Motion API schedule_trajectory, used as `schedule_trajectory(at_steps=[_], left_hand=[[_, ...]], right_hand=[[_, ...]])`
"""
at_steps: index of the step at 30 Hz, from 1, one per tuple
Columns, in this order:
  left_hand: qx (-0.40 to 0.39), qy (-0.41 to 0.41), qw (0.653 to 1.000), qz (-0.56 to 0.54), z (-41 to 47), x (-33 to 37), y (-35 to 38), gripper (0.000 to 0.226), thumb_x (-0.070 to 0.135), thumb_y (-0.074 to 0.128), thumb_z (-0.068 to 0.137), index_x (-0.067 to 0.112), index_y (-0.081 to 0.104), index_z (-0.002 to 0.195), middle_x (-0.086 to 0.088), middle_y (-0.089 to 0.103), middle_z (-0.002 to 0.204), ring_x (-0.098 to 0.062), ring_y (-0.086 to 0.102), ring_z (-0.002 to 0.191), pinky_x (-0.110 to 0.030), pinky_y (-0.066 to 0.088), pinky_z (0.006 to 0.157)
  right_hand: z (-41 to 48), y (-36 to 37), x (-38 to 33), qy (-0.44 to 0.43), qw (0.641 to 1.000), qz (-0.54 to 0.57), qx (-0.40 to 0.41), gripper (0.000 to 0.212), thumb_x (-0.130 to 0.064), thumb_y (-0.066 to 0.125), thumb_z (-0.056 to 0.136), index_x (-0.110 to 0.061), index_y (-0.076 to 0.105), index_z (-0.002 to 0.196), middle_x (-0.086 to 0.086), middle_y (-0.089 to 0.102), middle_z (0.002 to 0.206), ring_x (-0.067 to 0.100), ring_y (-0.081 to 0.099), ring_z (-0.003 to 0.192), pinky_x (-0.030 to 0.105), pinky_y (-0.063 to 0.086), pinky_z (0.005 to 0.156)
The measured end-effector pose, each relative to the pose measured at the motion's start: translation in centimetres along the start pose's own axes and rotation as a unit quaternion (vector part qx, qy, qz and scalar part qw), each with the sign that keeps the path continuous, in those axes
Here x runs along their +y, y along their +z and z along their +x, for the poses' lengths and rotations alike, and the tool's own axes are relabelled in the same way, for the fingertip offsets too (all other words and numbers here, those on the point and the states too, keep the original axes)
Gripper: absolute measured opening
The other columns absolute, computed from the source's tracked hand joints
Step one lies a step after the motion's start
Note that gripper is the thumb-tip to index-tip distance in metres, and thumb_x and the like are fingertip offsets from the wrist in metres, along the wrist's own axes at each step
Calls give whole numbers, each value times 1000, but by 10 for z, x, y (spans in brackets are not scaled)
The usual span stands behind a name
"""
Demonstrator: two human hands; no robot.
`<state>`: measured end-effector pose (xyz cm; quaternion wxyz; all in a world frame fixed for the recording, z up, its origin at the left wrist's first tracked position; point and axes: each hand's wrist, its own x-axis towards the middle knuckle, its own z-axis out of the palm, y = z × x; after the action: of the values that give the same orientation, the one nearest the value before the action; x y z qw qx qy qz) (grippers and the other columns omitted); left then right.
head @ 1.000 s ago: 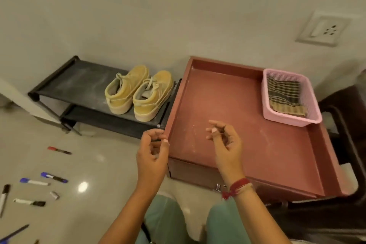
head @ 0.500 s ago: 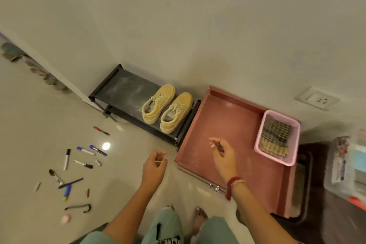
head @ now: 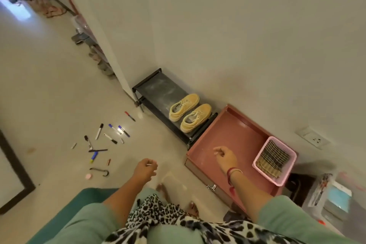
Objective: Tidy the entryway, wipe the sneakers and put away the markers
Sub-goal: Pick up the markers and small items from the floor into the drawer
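A pair of yellow sneakers (head: 189, 112) stands on the right end of a low black shoe rack (head: 156, 87) against the wall. Several markers (head: 107, 136) lie scattered on the pale floor to the left. To the right of the rack is a red-brown tray-top cabinet (head: 233, 136) with a pink basket (head: 290, 164) holding a checked cloth (head: 272, 159). My left hand (head: 144, 169) hovers over the floor, fingers loosely curled, holding nothing. My right hand (head: 224, 156) hangs above the red top, fingers loosely curled, empty.
A wall socket (head: 313, 139) sits right of the cabinet. More shoes (head: 95, 53) line the wall farther back. A dark frame (head: 13, 166) stands at the left, a teal mat (head: 79, 204) lies near my legs, and a clear box (head: 332, 200) sits at the right.
The view has pulled back and risen, showing more floor and hallway. Both hands have drawn away from the cabinet edge and stay empty.
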<state>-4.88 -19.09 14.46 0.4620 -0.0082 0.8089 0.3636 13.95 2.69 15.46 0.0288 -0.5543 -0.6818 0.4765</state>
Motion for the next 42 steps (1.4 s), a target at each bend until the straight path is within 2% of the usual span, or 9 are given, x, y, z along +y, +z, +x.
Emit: schedule_trajectory(at_steps=[7, 9, 11, 18, 23, 29, 33, 37, 42], left_hand=[[64, -115, 988, -84, 26, -42, -79, 7, 15, 58, 91, 10, 57, 86, -12, 64, 92, -24, 61, 80, -36, 49, 70], [69, -125, 985, -94, 38, -42, -104, 9, 14, 57, 92, 9, 56, 84, -13, 63, 92, -21, 58, 77, -36, 52, 69], [77, -131, 983, -101, 50, -36, -130, 10, 16, 56, 93, 10, 55, 85, -11, 61, 92, -18, 56, 72, -27, 45, 59], [142, -128, 965, -182, 86, -12, -220, 11, 17, 53, 94, 7, 57, 93, -12, 59, 92, -18, 55, 72, -26, 37, 59], [191, -156, 927, -283, 110, -6, -253, 9, 16, 52, 94, 9, 56, 91, -8, 60, 93, -18, 57, 77, -26, 38, 60], [232, -225, 876, -359, 154, 4, -262, 9, 15, 52, 94, 9, 55, 88, -10, 60, 90, -18, 56, 70, -26, 37, 58], [237, -237, 847, -413, 195, 21, -275, 8, 15, 51, 92, 11, 56, 88, -8, 59, 87, -17, 55, 69, -25, 38, 58], [235, -219, 843, -432, 248, 32, -294, 6, 16, 54, 92, 13, 56, 87, -6, 60, 87, -16, 56, 71, -25, 38, 60], [242, -227, 830, -448, 332, 7, -312, 6, 18, 58, 91, 16, 59, 85, -9, 66, 94, -18, 60, 79, -24, 41, 59]], right_hand=[[55, 71, -75, -5, 989, -93, -112, 18, -6, 51, 88, -18, 64, 89, 2, 63, 88, 20, 59, 84, 25, 46, 73], [72, 106, -104, -6, 983, -109, -146, 20, -6, 52, 86, -22, 63, 82, 6, 67, 90, 23, 62, 84, 30, 51, 78], [90, 140, -135, -30, 975, -136, -175, 21, -5, 54, 84, -23, 62, 78, 9, 68, 90, 24, 62, 85, 34, 51, 84], [139, 233, -263, -121, 939, -215, -238, 17, -8, 56, 83, -20, 67, 85, 7, 70, 95, 26, 63, 93, 37, 49, 92], [165, 285, -333, -164, 899, -279, -294, 21, -9, 51, 88, -11, 68, 101, 7, 67, 104, 22, 59, 100, 36, 46, 96], [218, 356, -395, -191, 849, -338, -358, 23, -6, 50, 88, -8, 69, 101, 9, 65, 110, 23, 57, 106, 26, 40, 93], [251, 405, -426, -175, 842, -352, -369, 20, -7, 51, 88, -9, 68, 99, 10, 65, 108, 23, 58, 103, 28, 41, 92], [278, 454, -435, -169, 829, -366, -386, 17, -8, 52, 89, -11, 67, 95, 9, 64, 104, 23, 57, 98, 32, 43, 91], [322, 527, -414, -146, 834, -371, -383, 23, -7, 52, 86, -25, 62, 75, 7, 67, 96, 25, 61, 93, 40, 49, 91]])
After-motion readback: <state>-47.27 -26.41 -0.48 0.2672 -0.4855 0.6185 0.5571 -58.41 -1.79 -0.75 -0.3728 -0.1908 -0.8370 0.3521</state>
